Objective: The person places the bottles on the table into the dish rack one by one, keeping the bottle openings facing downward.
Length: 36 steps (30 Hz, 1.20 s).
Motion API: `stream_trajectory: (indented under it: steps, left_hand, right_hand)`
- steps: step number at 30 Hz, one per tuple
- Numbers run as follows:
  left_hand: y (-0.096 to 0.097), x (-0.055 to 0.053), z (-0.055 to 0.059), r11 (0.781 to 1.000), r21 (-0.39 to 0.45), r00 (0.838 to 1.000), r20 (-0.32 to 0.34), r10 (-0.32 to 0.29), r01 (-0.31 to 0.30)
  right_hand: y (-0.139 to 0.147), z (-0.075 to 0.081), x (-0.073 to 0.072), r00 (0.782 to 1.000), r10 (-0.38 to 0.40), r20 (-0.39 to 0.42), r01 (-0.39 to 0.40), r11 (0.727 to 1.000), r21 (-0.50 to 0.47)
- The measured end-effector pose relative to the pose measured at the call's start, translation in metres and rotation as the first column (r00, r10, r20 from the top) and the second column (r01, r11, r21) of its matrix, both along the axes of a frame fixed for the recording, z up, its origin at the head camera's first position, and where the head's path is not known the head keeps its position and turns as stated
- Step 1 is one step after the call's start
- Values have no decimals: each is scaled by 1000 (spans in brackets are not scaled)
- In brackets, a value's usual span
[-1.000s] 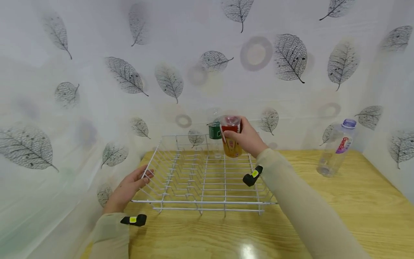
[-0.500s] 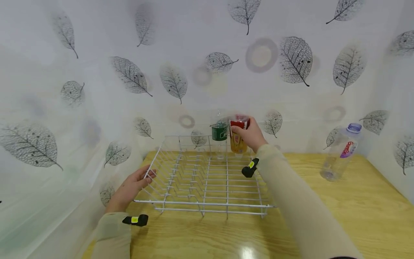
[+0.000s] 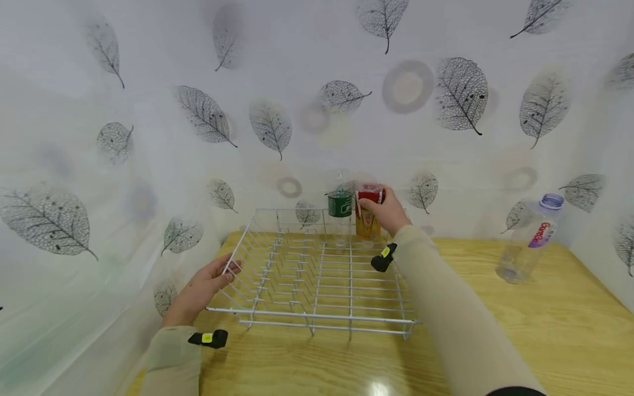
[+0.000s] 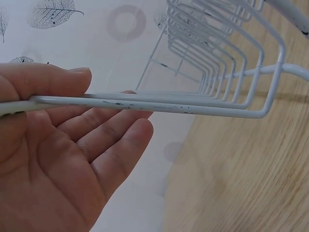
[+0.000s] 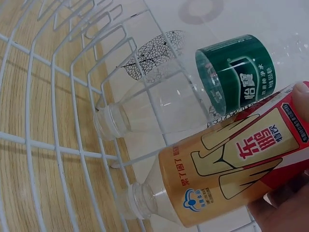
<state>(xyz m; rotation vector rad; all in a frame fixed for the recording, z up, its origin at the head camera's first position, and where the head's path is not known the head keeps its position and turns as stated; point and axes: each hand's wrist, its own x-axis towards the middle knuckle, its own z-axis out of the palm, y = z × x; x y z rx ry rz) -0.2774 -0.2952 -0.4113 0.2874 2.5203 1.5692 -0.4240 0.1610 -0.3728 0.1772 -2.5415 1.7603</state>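
A white wire dish rack [image 3: 262, 313] stands on the table. My left hand [image 3: 200, 289] holds its left side; in the left wrist view the thumb lies over the rim wire [image 4: 217, 112], with the fingers stretched out beyond it. At the back of the rack, my right hand [image 3: 391, 212] grips an upside-down clear plastic bottle [image 5: 227, 164] with a red and yellow label. Its open neck points down at the rack wires. Right beside it, another clear bottle [image 3: 340, 203] with a green label also stands neck down in the rack.
On the wooden table [image 3: 475, 330], right of the rack, stands a clear empty bottle [image 3: 527, 242] with a purple neck and a small red and purple label. A pale curtain [image 3: 317, 137] printed with leaves closes off the back and sides.
My right hand has brought the bottle beside the green-labelled one, turned it more upright and lowered it slightly. The left hand stays on the rack. The head view has shifted a little.
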Motion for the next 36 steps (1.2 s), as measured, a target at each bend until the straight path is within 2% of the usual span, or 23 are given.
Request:
stream_trajectory:
  steps: [5,9,13,19,27,36]
  left_hand:
    - [1,2,4,1000,5,1000,-7,-5,5]
    - [0,0,1,1000,5,1000,-17,-13,13]
    - [-2,-3,-1,1000,7,999,-25,-20,20]
    - [0,-1,0,1000,-9,999,-40,-25,24]
    - [0,-4,-1,1000,-2,999,-31,-25,25]
    - [-1,-4,-3,1000,3,1000,-30,-1,1]
  right_hand:
    - [0,-2,-5,1000,-1,-3,1,999,35]
    - [0,-1,-5,1000,-8,-17,9,997,82]
    - [-1,-1,-3,1000,-17,-5,17,993,116]
    - [-2,-1,1,999,-20,32,15,991,131]
    - [2,6,10,999,-29,25,24,981,191]
    - [17,22,20,998,58,4,-58,973,222]
